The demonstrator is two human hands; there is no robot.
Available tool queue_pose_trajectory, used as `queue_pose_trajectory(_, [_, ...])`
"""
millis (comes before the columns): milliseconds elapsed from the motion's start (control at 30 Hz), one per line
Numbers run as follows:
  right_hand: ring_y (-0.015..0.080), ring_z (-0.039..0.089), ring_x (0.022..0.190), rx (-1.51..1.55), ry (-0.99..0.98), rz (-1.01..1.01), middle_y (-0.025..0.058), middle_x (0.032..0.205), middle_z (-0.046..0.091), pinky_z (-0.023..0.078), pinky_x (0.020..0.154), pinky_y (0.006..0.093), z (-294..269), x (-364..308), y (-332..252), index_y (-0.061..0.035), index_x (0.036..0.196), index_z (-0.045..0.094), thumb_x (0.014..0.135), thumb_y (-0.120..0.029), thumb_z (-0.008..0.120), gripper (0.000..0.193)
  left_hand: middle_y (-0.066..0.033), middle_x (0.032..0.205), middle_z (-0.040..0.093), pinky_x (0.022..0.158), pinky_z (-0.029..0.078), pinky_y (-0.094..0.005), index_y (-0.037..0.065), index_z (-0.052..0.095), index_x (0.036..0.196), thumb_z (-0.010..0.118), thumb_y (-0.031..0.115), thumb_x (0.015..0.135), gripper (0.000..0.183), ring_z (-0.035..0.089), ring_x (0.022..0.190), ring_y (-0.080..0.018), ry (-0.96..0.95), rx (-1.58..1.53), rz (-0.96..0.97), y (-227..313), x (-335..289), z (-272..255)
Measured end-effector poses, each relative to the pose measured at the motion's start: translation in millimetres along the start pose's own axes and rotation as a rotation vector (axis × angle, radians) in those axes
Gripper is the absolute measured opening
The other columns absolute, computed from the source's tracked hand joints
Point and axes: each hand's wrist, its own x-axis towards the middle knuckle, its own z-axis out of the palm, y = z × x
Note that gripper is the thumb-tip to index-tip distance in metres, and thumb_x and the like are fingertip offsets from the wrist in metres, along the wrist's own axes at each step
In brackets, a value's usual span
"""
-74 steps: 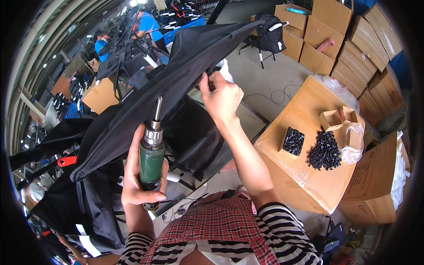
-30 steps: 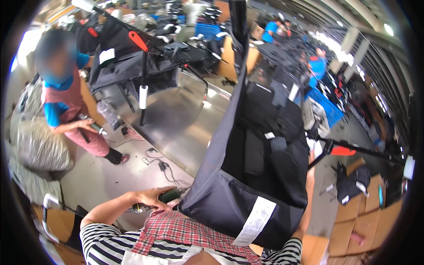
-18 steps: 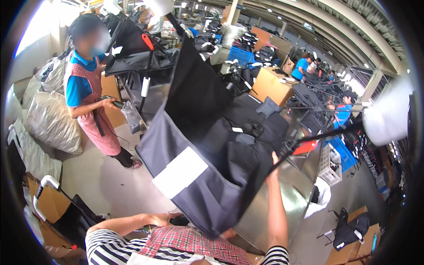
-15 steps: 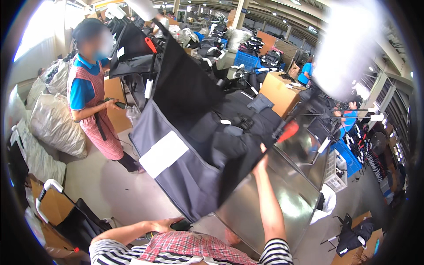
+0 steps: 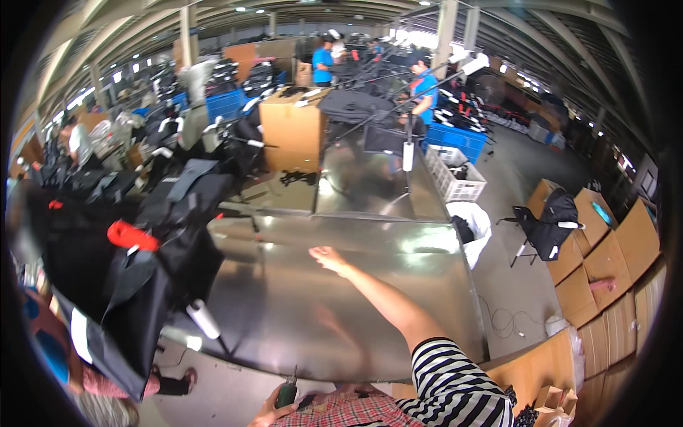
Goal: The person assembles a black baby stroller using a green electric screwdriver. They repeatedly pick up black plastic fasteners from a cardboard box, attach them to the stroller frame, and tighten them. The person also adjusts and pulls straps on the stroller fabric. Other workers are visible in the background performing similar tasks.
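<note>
While my left hand [image 5: 274,411] sits low at the frame edge, fingers wrapped round the green drill [image 5: 287,393], my right hand [image 5: 329,257] is stretched out w/ fingers loosely open, holding nothing, above the steel table [image 5: 320,313]. Left of it, black folded chairs [image 5: 149,263] w/ a red grip [image 5: 131,236] hang over the table's edge. Further back: cardboard box [image 5: 292,128], white basket [image 5: 455,178], ppl in blue shirts [image 5: 324,60].
</note>
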Motion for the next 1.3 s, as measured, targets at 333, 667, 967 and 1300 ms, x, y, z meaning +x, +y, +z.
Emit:
queue_pose_trajectory(333, [0.0354,0.067,0.084,-0.367,0.727,0.017,0.0190,0.087,0.069,0.048,0.074,0.0465,-393.4,136.4,128.7,-0.0006,0.082,0.062,0.090,-0.057,0.065,0.057,-0.0137,0.134,0.058,0.108,0.040,-0.0352,0.004,0.040,0.151,0.085,0.035,0.081,0.088,0.054,0.125,-0.0212,-0.109,0.035,-0.152,156.4,183.5,83.0])
queue_pose_trajectory(667, [0.0376,0.034,0.146,-0.280,0.976,-0.356,0.0296,0.153,0.037,0.029,0.119,0.0408,-621.6,343.3,-30.9,0.0082,0.150,0.031,0.084,-0.054,0.072,0.100,-0.0140,0.138,0.055,0.110,0.038,-0.0354,0.003,0.039,0.151,0.083,0.036,0.083,0.088,0.051,0.128,-0.0215,0.018,0.039,-0.259,223.4,268.3,93.2])
queue_pose_trajectory(967, [0.0182,0.060,0.053,-0.210,0.582,-0.535,0.0050,0.053,0.058,0.048,0.059,0.0335,-528.8,229.5,-40.1,-0.0064,0.066,0.060,0.104,-0.056,0.040,0.065,-0.0142,0.141,0.053,0.112,0.036,-0.0355,0.003,0.038,0.151,0.082,0.037,0.084,0.087,0.048,0.131,-0.0218,-0.045,-0.010,-0.208,212.1,250.8,95.3])
queue_pose_trajectory(1300, [0.0386,0.069,0.065,-0.356,0.679,-0.352,0.0159,0.064,0.065,0.052,0.063,0.0485,-203.5,-66.6,-78.8,0.0005,0.101,0.061,0.103,-0.043,0.052,0.045,-0.0145,0.145,0.050,0.114,0.034,-0.0357,0.002,0.037,0.152,0.080,0.038,0.086,0.086,0.046,0.134,-0.0221,-0.319,-0.091,-0.063,92.9,135.3,80.7])
